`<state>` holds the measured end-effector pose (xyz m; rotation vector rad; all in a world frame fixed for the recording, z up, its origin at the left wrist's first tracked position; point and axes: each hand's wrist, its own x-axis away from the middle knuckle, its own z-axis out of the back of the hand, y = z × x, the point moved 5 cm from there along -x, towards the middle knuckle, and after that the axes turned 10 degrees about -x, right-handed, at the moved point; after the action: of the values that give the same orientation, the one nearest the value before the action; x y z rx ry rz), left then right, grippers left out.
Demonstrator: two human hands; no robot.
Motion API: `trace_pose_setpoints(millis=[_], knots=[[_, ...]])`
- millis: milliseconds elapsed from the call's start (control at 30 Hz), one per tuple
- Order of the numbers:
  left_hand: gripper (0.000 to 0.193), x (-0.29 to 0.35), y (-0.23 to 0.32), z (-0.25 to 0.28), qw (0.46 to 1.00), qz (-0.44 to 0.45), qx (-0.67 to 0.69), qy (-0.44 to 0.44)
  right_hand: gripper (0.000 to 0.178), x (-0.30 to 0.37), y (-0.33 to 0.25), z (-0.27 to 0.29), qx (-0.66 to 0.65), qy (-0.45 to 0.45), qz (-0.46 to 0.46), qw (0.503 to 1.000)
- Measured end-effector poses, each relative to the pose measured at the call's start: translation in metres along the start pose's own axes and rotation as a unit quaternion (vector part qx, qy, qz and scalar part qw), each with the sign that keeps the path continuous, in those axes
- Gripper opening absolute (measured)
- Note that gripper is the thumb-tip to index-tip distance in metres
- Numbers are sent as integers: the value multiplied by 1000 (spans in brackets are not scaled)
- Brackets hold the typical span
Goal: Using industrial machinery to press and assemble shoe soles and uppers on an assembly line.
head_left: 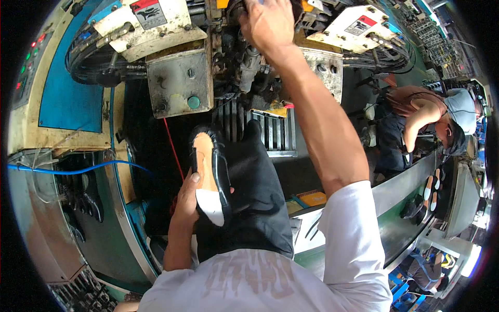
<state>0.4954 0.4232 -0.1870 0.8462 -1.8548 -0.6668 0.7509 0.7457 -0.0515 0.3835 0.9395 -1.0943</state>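
My left hand [187, 196] is wrapped round a black shoe upper [224, 179] on a last, held above my lap. Its underside faces up, with a tan insole [204, 156] and a white heel end [209, 208] nearest me. The thumb presses on the edge of the insole, and fingertips show on the far side. My right arm stretches forward to the middle of a greasy machine [249, 67]. The right hand [270, 26] lies at the top edge of the picture over the machine's head; its fingers are partly cut off, so what they touch is hidden.
Metal boxes [179, 86] and black hoses [83, 62] flank the machine. A control panel [28, 67] with lit buttons stands at the left, near black shoes [91, 197] on a rack. At the right, a co-worker [416, 114] bends beside a conveyor [395, 229] carrying insoles and shoes.
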Motion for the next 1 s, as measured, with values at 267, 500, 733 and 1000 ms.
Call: trace_pose_setpoints(millis=[267, 500, 733, 1000], knots=[[67, -4, 28, -18, 998, -46, -27, -43, 48, -2, 6, 9, 21, -71, -10, 997], [75, 19, 20, 17, 994, -66, -52, 63, 51, 40, -68, 39, -129, -93, -32, 987], [88, 89, -13, 60, 988, -101, -4, 120, 84, 279, -264, 21, -637, -301, -554, 444], [92, 265, -117, 204, 871, -121, 81, 469, 59, 328, -245, 6, -535, -487, -332, 605]])
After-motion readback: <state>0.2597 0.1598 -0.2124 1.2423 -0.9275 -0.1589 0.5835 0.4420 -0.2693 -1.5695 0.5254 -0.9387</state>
